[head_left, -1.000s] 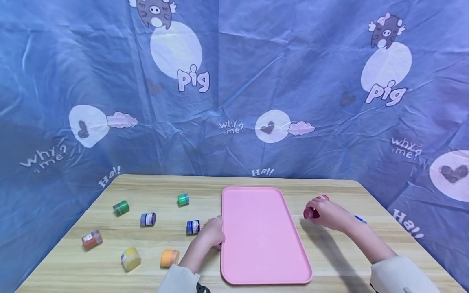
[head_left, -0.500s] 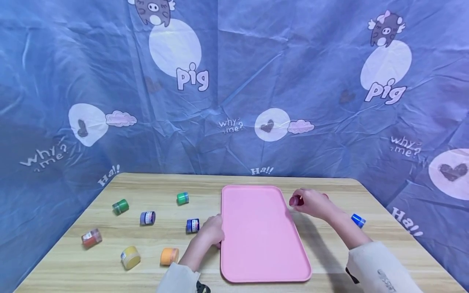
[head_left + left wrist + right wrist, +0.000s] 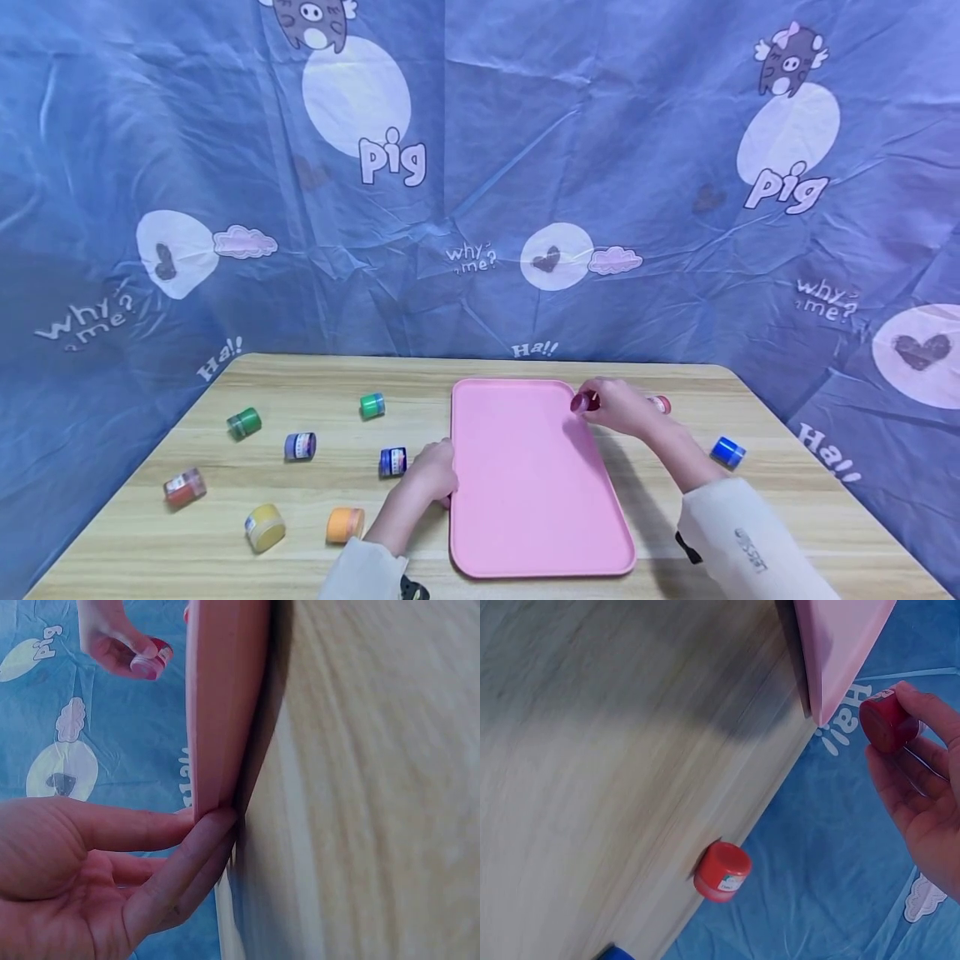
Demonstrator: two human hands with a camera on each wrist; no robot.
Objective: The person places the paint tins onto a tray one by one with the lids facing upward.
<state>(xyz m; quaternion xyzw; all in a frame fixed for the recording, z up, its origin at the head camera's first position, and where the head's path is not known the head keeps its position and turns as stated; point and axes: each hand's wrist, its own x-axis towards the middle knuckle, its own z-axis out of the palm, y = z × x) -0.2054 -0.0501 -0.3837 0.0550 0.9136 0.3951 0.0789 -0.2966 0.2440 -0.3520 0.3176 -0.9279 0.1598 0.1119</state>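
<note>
A blue backdrop (image 3: pixel 480 325) printed with pigs, hearts and clouds hangs behind a pale wooden table (image 3: pixel 300 379). A pink tray (image 3: pixel 536 500) lies lengthwise near the middle of the table. The left hand (image 3: pixel 431 472) grips the tray's left rim between thumb and fingers. Well apart from it, the right hand (image 3: pixel 617 406) pinches a dark red jar (image 3: pixel 583 403) at the tray's far right corner; the jar is held up off the table, though I cannot tell how high, or whether it is fully inside the rim.

To the right of the tray, a bright red jar (image 3: pixel 661 404) sits just beyond the right hand, and a blue jar (image 3: pixel 728 452) lies farther right and nearer. On the left are a light green jar (image 3: pixel 372 406), a dark green jar (image 3: pixel 244 423), a purple jar (image 3: pixel 300 447) and, close to the left hand, a navy jar (image 3: pixel 393 462). Nearer lie a pale red jar (image 3: pixel 184 487), a yellow jar (image 3: pixel 266 527) and an orange jar (image 3: pixel 346 525).
</note>
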